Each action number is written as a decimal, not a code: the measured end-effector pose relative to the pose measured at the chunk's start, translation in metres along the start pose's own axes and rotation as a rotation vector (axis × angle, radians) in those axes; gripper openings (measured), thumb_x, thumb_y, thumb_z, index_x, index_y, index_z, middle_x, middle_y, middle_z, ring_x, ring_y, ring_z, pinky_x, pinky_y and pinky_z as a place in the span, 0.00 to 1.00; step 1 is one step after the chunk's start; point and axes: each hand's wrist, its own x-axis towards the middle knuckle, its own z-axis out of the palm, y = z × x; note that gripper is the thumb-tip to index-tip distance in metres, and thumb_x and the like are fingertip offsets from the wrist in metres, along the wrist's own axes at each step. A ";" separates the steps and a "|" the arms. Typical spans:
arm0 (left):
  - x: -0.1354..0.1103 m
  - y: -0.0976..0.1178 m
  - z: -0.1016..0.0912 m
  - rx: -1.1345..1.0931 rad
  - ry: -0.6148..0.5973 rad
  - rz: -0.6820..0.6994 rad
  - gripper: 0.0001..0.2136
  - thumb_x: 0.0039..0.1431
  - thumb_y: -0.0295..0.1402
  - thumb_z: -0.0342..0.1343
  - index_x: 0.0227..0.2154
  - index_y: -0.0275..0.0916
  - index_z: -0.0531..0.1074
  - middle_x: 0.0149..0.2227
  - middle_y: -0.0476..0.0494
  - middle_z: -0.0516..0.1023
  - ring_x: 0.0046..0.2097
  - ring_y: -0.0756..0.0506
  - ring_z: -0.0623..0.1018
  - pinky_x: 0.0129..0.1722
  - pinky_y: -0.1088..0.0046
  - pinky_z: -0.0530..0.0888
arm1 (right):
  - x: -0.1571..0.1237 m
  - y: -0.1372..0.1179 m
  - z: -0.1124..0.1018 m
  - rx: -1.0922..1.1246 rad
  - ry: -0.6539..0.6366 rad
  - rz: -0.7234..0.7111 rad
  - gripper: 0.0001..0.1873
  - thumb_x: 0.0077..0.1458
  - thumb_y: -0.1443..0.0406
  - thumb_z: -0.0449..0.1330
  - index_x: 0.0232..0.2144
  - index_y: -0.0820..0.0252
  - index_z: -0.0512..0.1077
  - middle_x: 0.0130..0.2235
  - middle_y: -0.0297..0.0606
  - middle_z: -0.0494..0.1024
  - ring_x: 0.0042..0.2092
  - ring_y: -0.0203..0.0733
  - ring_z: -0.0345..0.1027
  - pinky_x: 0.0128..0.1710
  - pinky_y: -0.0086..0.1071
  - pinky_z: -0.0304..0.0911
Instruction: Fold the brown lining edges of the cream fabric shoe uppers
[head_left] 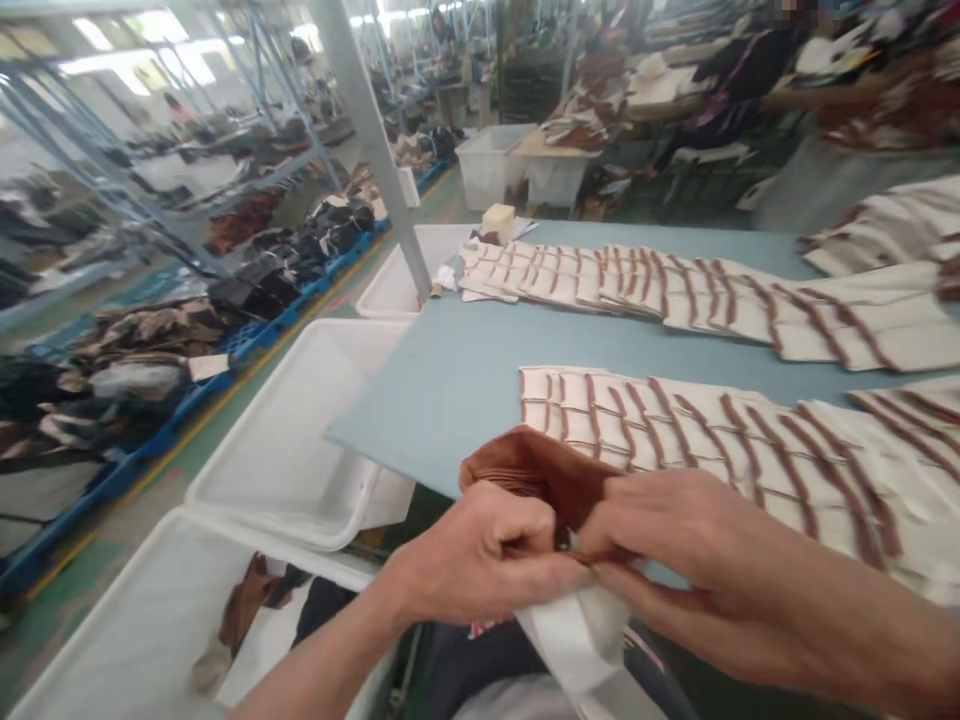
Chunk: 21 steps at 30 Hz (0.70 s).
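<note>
My left hand [487, 555] is closed around a bundle of brown fabric pieces [517, 465], whose stacked edges fan out above the knuckles. Close against it, my right hand [660, 540] pinches at the same bundle with thumb and fingertips. Both thumbs meet over the fabric, so the exact spot they grip is hidden. Below the hands hangs a white strip of cloth [577, 640]. Just beyond lies a row of overlapping cream pieces with brown edges [675, 420] on the light blue table [450, 360].
A second row of cream pieces [637, 285] lies farther back. White plastic bins [292, 440] stand left of the table, the nearest holding cloth scraps [262, 620]. A metal post [375, 140] rises at the table's far left corner. Blue crates [262, 340] of fabric line the aisle.
</note>
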 end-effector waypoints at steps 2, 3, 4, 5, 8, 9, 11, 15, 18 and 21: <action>-0.006 -0.005 -0.002 -0.031 0.068 -0.021 0.22 0.61 0.38 0.62 0.18 0.39 0.57 0.19 0.58 0.55 0.23 0.55 0.55 0.23 0.76 0.52 | 0.012 -0.002 -0.001 0.011 -0.038 0.018 0.09 0.60 0.74 0.60 0.31 0.56 0.73 0.30 0.31 0.77 0.32 0.37 0.72 0.32 0.32 0.56; -0.009 -0.007 -0.003 -0.056 0.097 -0.029 0.23 0.60 0.42 0.63 0.18 0.39 0.57 0.19 0.58 0.55 0.23 0.55 0.54 0.23 0.76 0.51 | 0.016 -0.001 -0.001 0.022 -0.042 0.030 0.09 0.59 0.74 0.60 0.31 0.57 0.74 0.30 0.32 0.77 0.33 0.37 0.71 0.33 0.32 0.56; -0.012 -0.009 -0.004 -0.074 0.109 -0.032 0.25 0.59 0.48 0.63 0.19 0.39 0.58 0.19 0.58 0.55 0.23 0.54 0.54 0.23 0.75 0.52 | 0.019 0.000 -0.001 0.032 -0.029 0.045 0.08 0.59 0.75 0.61 0.31 0.57 0.74 0.30 0.32 0.77 0.33 0.38 0.71 0.34 0.32 0.55; -0.015 -0.011 -0.005 -0.082 0.110 -0.034 0.26 0.60 0.53 0.61 0.19 0.39 0.60 0.20 0.56 0.57 0.23 0.54 0.56 0.24 0.75 0.53 | 0.020 0.002 0.000 0.045 -0.019 0.057 0.08 0.59 0.74 0.61 0.32 0.57 0.74 0.30 0.32 0.77 0.33 0.38 0.71 0.35 0.32 0.55; -0.022 -0.013 -0.010 -0.049 0.126 -0.086 0.32 0.68 0.60 0.40 0.23 0.37 0.68 0.24 0.50 0.66 0.27 0.51 0.65 0.29 0.74 0.60 | 0.021 0.004 0.002 0.083 0.006 0.066 0.08 0.61 0.74 0.60 0.34 0.57 0.75 0.31 0.31 0.76 0.34 0.38 0.70 0.36 0.31 0.54; -0.023 -0.012 -0.012 -0.051 0.126 -0.124 0.34 0.70 0.59 0.35 0.24 0.36 0.70 0.26 0.48 0.69 0.29 0.50 0.66 0.30 0.74 0.62 | 0.020 0.004 0.003 0.091 0.014 0.063 0.08 0.61 0.73 0.60 0.34 0.56 0.74 0.31 0.31 0.76 0.34 0.37 0.69 0.36 0.31 0.54; -0.022 -0.010 -0.016 -0.111 0.091 -0.227 0.34 0.70 0.59 0.36 0.24 0.35 0.71 0.25 0.48 0.69 0.28 0.50 0.67 0.29 0.74 0.62 | 0.019 0.003 0.004 0.106 0.024 0.056 0.09 0.62 0.73 0.58 0.35 0.55 0.74 0.32 0.30 0.76 0.35 0.37 0.69 0.36 0.31 0.53; -0.018 -0.008 -0.023 -0.281 -0.121 -0.385 0.30 0.66 0.61 0.45 0.22 0.38 0.63 0.21 0.52 0.62 0.22 0.53 0.59 0.22 0.76 0.55 | 0.014 0.003 0.005 0.091 0.037 0.063 0.08 0.65 0.71 0.58 0.34 0.56 0.72 0.33 0.31 0.76 0.36 0.38 0.68 0.37 0.31 0.53; -0.014 -0.008 -0.025 -0.232 -0.194 -0.292 0.28 0.68 0.57 0.45 0.21 0.39 0.58 0.21 0.54 0.57 0.23 0.53 0.56 0.22 0.76 0.53 | 0.010 0.005 0.005 0.085 0.028 0.080 0.07 0.65 0.72 0.57 0.34 0.56 0.72 0.33 0.32 0.75 0.36 0.38 0.68 0.38 0.32 0.53; -0.010 -0.003 -0.024 -0.039 -0.162 -0.154 0.23 0.71 0.47 0.47 0.22 0.39 0.59 0.22 0.54 0.58 0.26 0.52 0.59 0.26 0.75 0.56 | 0.007 0.006 0.005 0.113 0.021 0.074 0.07 0.65 0.72 0.57 0.35 0.56 0.72 0.33 0.32 0.75 0.37 0.38 0.68 0.39 0.32 0.54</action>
